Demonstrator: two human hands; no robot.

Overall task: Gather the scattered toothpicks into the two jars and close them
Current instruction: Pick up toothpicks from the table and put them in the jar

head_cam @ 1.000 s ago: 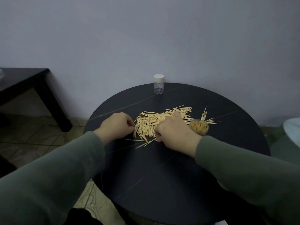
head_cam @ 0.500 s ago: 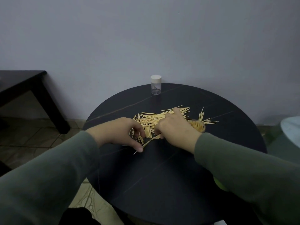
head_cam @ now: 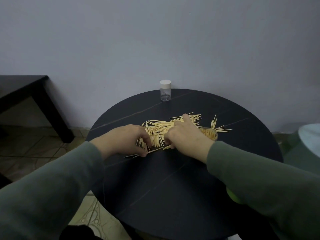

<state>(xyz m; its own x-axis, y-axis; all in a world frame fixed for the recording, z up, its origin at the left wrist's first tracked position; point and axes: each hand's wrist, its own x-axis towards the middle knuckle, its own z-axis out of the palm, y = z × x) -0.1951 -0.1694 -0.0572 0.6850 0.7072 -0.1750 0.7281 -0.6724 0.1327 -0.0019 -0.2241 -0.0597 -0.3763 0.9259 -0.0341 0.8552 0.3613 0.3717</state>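
A heap of pale toothpicks (head_cam: 161, 129) lies spread across the middle of the round black table (head_cam: 173, 187). My left hand (head_cam: 126, 142) curls its fingers and thumb round the heap's left end. My right hand (head_cam: 187, 137) lies on the heap's right part, fingers bent into the toothpicks, forefinger pointing away. An open jar (head_cam: 210, 135) full of upright toothpicks stands just right of my right hand, partly hidden by it. A clear jar with a white lid (head_cam: 165, 90) stands shut at the table's far edge.
A dark side table (head_cam: 26, 90) stands at the left against the wall. A pale round object (head_cam: 311, 137) shows at the right edge. A green thing (head_cam: 232, 196) peeks from under my right sleeve. Tiled floor lies beneath.
My left hand has slid right and nearer, closing round the left end of the heap. My right hand has stayed on the heap, raking toothpicks toward the left hand.
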